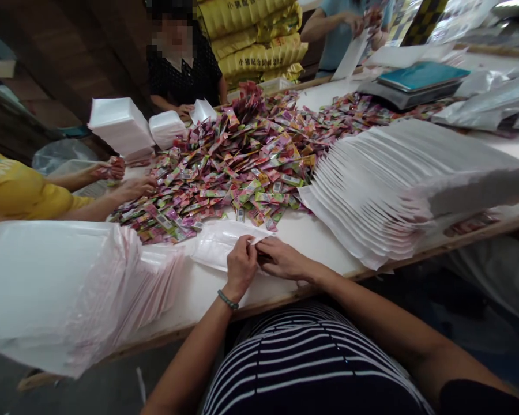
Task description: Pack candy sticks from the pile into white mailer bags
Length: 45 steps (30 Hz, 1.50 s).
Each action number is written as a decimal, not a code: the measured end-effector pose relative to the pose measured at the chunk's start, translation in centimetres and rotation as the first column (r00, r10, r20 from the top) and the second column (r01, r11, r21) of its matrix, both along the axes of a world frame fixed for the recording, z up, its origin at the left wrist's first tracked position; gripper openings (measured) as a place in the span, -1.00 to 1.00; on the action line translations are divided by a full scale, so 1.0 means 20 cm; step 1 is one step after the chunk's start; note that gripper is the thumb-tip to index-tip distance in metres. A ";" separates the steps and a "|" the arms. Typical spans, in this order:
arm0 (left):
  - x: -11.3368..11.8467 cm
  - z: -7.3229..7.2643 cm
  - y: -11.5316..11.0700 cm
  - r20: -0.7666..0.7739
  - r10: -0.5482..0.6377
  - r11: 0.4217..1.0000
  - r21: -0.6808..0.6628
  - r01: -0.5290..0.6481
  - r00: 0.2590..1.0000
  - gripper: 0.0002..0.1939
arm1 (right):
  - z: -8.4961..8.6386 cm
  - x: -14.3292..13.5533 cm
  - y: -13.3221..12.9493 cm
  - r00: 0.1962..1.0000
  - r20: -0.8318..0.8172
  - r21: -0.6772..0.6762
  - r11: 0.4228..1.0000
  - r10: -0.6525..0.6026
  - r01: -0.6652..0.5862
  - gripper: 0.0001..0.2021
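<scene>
A white plastic bag point(214, 246) lies flat on the table in front of me, its near right end between my hands. My left hand point(241, 264), with a beaded bracelet on the wrist, is closed in a pinch on that end of the bag. Right beside it, the fingers of my right hand point(288, 260) curl at the bag's edge. Something dark shows under those fingers, too hidden to name. Just beyond the bag spreads a large heap of small colourful snack packets point(242, 167).
Stacks of white bags stand at right point(372, 184) and left point(47, 276). A scale with a teal top point(424, 76) is at the back right. A person in yellow point(21, 184) reaches into the heap from the left; two others work across the table. Yellow sacks point(255, 40) are piled behind.
</scene>
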<state>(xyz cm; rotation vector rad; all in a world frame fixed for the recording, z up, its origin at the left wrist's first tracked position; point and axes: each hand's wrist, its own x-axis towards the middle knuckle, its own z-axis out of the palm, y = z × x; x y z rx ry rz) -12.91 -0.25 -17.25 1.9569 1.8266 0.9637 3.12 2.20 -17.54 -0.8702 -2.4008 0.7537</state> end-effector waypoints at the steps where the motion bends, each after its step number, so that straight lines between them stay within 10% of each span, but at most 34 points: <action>1: -0.01 0.02 0.00 0.058 0.041 0.999 -0.029 -0.039 0.997 -0.82 | 0.03 0.06 -0.02 0.994 -0.110 0.008 1.000 0.003 -0.002 -0.68; 7: 0.02 0.21 0.05 0.595 0.158 0.987 -0.074 -0.141 0.788 -0.85 | 0.16 0.26 -0.13 0.801 -0.345 -0.174 0.872 -0.489 0.457 -0.49; 13: 0.10 0.44 0.05 0.896 0.039 0.999 -0.025 -0.037 0.443 -0.68 | 0.51 0.08 -0.03 0.952 -0.218 0.142 0.958 -0.214 0.248 -0.47; 21: -0.13 0.55 0.03 0.859 0.148 0.975 -0.045 -0.215 0.491 -0.67 | 0.77 0.02 0.14 0.982 0.132 0.472 0.863 0.132 -0.179 -0.76; 27: -0.29 0.74 0.02 0.447 0.188 0.962 0.097 -0.256 0.875 -0.74 | 0.90 -0.09 0.25 0.976 0.117 0.603 0.768 0.182 -0.216 -0.67; 31: -0.34 0.79 0.00 0.090 0.289 0.944 0.140 -0.299 0.953 -0.89 | 0.96 -0.16 0.28 0.939 0.114 0.533 0.778 0.324 -0.333 -0.65; 34: -0.35 0.82 -0.07 0.027 0.294 0.918 0.269 -0.291 0.955 -0.86 | 0.92 -0.17 0.32 0.963 -0.145 0.506 0.853 0.229 -0.127 -0.70; 38: -0.33 0.87 -0.20 -0.357 0.254 0.914 0.392 -0.102 0.899 -0.81 | 0.66 -0.17 0.47 0.931 -0.236 0.324 0.881 -0.277 0.344 -0.61; 42: -0.23 0.72 -0.29 -0.623 -0.177 0.984 -0.128 0.124 0.762 -0.79 | 0.23 -0.17 0.53 0.816 0.262 0.259 0.852 -0.516 0.455 -0.60; 45: -0.15 0.51 -0.31 -0.488 -0.498 0.830 -0.509 0.230 0.717 -0.75 | -0.02 -0.10 0.42 0.836 0.410 0.243 0.927 -0.365 0.285 -0.71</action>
